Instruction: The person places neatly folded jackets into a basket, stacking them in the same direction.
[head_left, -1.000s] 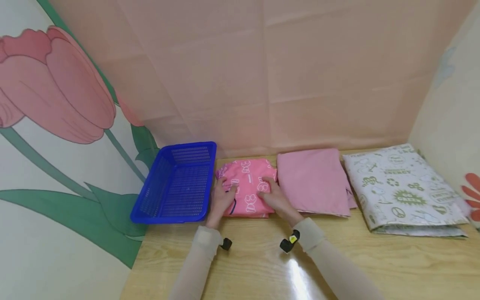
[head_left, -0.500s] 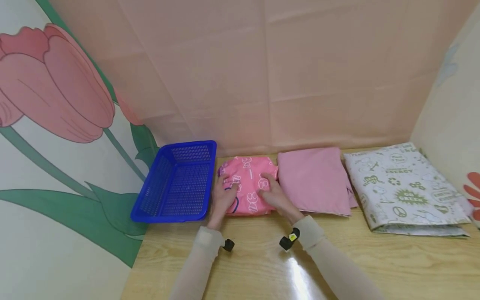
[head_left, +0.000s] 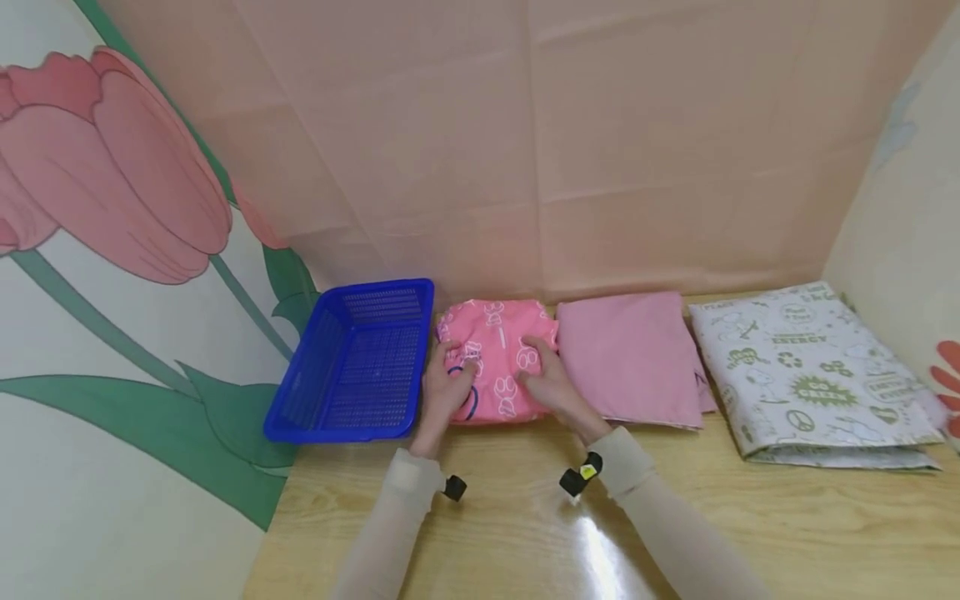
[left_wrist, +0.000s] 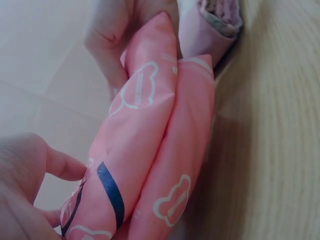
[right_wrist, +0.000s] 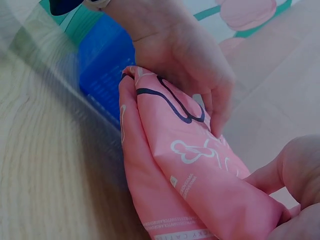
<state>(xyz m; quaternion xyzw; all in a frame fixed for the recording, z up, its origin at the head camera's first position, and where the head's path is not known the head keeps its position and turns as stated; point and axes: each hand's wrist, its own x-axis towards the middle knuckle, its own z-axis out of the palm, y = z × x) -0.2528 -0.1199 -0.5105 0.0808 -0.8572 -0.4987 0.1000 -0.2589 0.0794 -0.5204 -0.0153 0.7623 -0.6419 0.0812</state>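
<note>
A folded pink cloth [head_left: 498, 358] with white bear-like outlines and a dark blue line sits between my two hands in the head view. My left hand [head_left: 447, 390] grips its left side, the thumb on top. On the opposite side my right hand [head_left: 553, 385] pinches it, thumb also on the upper face. The left wrist view shows the folded pink cloth [left_wrist: 145, 130] as two thick puffy layers, tilted up at the wooden surface. In the right wrist view, small white lettering shows on the pink cloth [right_wrist: 185, 150]. Fingers under the cloth are partly hidden.
Left of the cloth stands a blue plastic basket [head_left: 267, 425]. To the right lie a plain light-pink folded cloth [head_left: 630, 358] and a larger white folded sheet [head_left: 813, 379] with green prints. They rest on a wooden tabletop [head_left: 510, 533] against a peach-covered backdrop [head_left: 480, 167].
The pink cloth has shifted slightly away from me and looks raised and more rounded, its near edge off its earlier line. Both hands have moved slightly with it, still gripping its sides.
</note>
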